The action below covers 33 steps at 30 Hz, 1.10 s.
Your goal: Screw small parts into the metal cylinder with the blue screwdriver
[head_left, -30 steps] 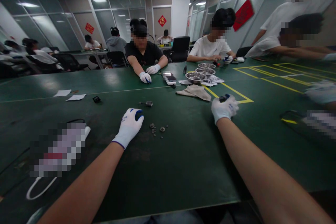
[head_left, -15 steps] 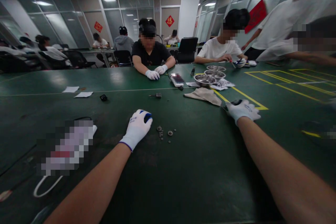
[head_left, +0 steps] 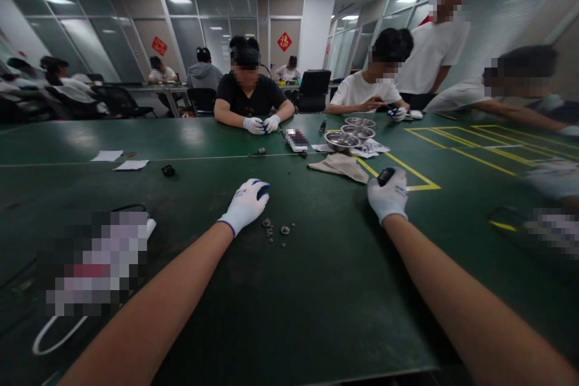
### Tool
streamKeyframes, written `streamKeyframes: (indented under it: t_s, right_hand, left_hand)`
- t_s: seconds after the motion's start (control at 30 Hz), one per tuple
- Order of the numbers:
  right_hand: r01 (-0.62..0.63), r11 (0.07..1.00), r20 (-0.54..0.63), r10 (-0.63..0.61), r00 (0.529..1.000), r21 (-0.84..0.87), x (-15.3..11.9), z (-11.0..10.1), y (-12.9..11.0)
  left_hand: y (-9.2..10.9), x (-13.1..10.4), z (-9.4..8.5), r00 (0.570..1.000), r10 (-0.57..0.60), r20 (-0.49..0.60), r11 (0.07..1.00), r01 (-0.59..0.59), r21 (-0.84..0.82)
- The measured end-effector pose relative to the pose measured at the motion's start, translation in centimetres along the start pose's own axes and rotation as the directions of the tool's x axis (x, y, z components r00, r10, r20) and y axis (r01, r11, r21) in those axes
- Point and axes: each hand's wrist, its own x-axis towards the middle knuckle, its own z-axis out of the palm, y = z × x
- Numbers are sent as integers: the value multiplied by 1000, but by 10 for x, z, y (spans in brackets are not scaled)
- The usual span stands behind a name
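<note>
My left hand (head_left: 245, 206), in a white glove with a blue palm, rests low over the table. Its fingers are curved, the thumb apart from the forefinger, and nothing shows between them. Close beside it lie a small metal gear (head_left: 266, 223), another round metal piece (head_left: 284, 230) and several tiny rings (head_left: 269, 233). My right hand (head_left: 389, 199), gloved alike, is closed around a black object (head_left: 385, 177) whose top sticks out above the fingers; the rest is hidden. Farther off lies a small dark cylindrical part with a thin shaft (head_left: 261, 151).
A beige cloth (head_left: 339, 167) lies near my right hand, with metal bowls (head_left: 342, 140) behind it. A black clip-like piece (head_left: 168, 170), paper slips (head_left: 131, 165) and a blurred-out device (head_left: 102, 253) are at left. Co-workers sit opposite and at right; one gloved hand (head_left: 554, 180) reaches in there.
My right hand has moved left with the black object, now held more upright. My left hand has shifted slightly right. The cylindrical part lies farther away. The view has turned a little right.
</note>
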Motion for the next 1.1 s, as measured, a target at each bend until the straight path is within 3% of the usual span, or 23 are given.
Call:
streamKeyframes:
  t_s: [0.1, 0.23, 0.3, 0.4, 0.53, 0.8, 0.93, 1.1]
  right_hand:
    - [32, 998, -26, -31, 999, 51, -21, 6, -23]
    - [264, 943, 41, -278, 960, 204, -40, 14, -37]
    - [333, 910, 48, -355, 934, 246, -42, 16, -38]
    - [346, 902, 23, -364, 931, 256, -41, 17, -34]
    - [334, 906, 26, -353, 935, 260, -38, 21, -31]
    - [327, 899, 75, -362, 929, 290, -37, 24, -33]
    - [278, 910, 71, -313, 947, 307, -47, 23, -47]
    - [250, 894, 126, -315, 941, 372, -72, 25, -74]
  left_hand:
    - [14, 41, 13, 993, 85, 77, 996, -85, 1]
    - [36, 92, 33, 970, 166, 178, 985, -173, 21]
    - [43, 108, 41, 960, 182, 215, 980, -194, 37]
    - [44, 116, 47, 953, 178, 247, 978, -199, 61]
    - [35, 97, 39, 939, 197, 282, 972, -225, 71]
    - [29, 28, -1, 885, 263, 384, 949, -309, 64]
    - [35, -4, -16, 863, 290, 414, 940, -337, 43]
    - [41, -41, -33, 882, 306, 358, 952, -293, -92]
